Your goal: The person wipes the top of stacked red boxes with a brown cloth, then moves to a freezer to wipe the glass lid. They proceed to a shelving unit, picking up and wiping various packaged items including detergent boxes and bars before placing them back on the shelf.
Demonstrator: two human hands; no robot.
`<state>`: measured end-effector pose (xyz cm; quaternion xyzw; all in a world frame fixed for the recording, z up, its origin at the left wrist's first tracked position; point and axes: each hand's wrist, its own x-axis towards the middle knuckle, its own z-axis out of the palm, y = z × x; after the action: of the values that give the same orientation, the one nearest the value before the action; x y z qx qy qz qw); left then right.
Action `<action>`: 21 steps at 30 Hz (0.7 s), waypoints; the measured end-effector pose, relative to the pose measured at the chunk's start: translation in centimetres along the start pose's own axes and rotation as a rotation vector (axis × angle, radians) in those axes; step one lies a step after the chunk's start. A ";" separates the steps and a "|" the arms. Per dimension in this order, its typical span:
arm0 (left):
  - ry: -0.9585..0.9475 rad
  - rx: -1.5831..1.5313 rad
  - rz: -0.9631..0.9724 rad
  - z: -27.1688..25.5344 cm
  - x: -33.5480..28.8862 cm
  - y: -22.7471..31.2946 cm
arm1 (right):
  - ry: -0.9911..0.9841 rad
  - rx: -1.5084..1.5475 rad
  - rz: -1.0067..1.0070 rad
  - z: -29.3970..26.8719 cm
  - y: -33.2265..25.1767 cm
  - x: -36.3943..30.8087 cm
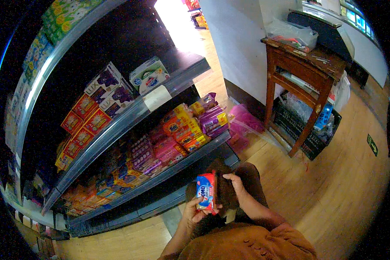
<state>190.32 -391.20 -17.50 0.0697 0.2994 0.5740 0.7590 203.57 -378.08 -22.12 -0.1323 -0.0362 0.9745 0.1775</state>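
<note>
My left hand [194,211] grips a soap bar in a red and blue wrapper [206,192], thumb across its front. The packet stands nearly upright above my lap, its printed face toward me. To its right is my right hand [235,183], apart from the packet, with its fingers closed together. Dark brown cloth [225,193] shows beside those fingers. I cannot tell whether it is a rag in the hand or part of my trousers.
A grey shelf [117,117] on the left carries red and white soap boxes [89,119]. Below are orange and purple packets [182,128]. Pink plastic wrap [245,123] lies on the floor near a wooden table [305,58]. Under the table stands a black crate [307,138].
</note>
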 end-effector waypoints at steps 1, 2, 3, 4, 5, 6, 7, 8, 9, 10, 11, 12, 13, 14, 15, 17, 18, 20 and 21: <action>-0.040 -0.048 -0.043 0.1 0.0 -0.1 | -0.026 -0.001 -0.008 0.0 -0.1 -0.2; -0.025 -0.074 -0.050 0.1 0.1 -0.3 | 0.001 -0.019 -0.031 0.1 -0.2 -0.3; -0.009 -0.101 -0.058 -0.1 0.3 -0.6 | 0.028 -0.036 -0.054 0.3 -0.2 -0.4; 0.006 -0.125 -0.066 -0.1 0.4 -0.8 | 0.054 -0.054 -0.079 0.3 -0.3 -0.4; -0.005 -0.117 -0.039 -0.1 0.6 -1.0 | 0.099 -0.107 -0.108 -0.4 -0.4 -0.2; -0.016 -0.108 -0.014 0.0 0.7 -1.1 | 0.143 -0.159 -0.139 -1.7 -0.6 0.2; -0.026 -0.101 0.016 -0.1 0.8 -1.1 | 0.188 -0.213 -0.164 -1.3 -0.7 0.2; -0.060 -0.082 0.046 -0.1 0.8 -1.0 | 0.238 -0.224 -0.198 -1.0 -0.8 -0.1; -0.095 -0.062 0.077 -0.1 0.9 -0.7 | 0.288 -0.235 -0.232 -0.5 -1.2 -0.7; -0.132 -0.041 0.105 -0.1 0.9 -0.4 | 0.340 -0.245 -0.268 0.3 -1.5 -1.2; -0.085 -0.051 0.146 -0.4 0.9 -0.2 | 0.325 -0.211 -0.287 0.0 -1.8 -1.3; -0.037 -0.061 0.188 -0.9 0.9 -0.1 | 0.311 -0.177 -0.305 -0.5 -2.1 -1.4; 0.010 -0.072 0.230 -0.5 0.8 0.2 | 0.297 -0.145 -0.324 -0.4 -2.6 -1.7; -0.021 0.013 0.275 0.3 0.7 0.6 | 0.279 -0.163 -0.335 -0.2 -3.0 -2.2; -0.038 -0.021 0.295 0.6 0.7 0.9 | 0.236 -0.209 -0.384 0.3 -3.2 -2.6; -0.074 -0.091 0.335 0.9 0.7 1.3 | 0.151 -0.301 -0.484 1.7 -3.2 -3.4; 0.040 -0.042 0.329 -0.1 0.8 1.4 | 0.186 -0.361 -0.525 2.5 -3.0 -3.8; 0.163 0.035 0.374 0.1 1.0 1.3 | 0.255 -0.487 -0.601 4.1 -2.3 -4.4; 0.226 0.072 0.397 0.2 1.2 1.2 | 0.228 -0.563 -0.582 4.9 -1.8 -4.6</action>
<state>189.63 -389.60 -17.22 0.0897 0.3833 0.7051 0.5898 207.01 -378.20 -16.08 -0.2668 -0.3171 0.8150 0.4051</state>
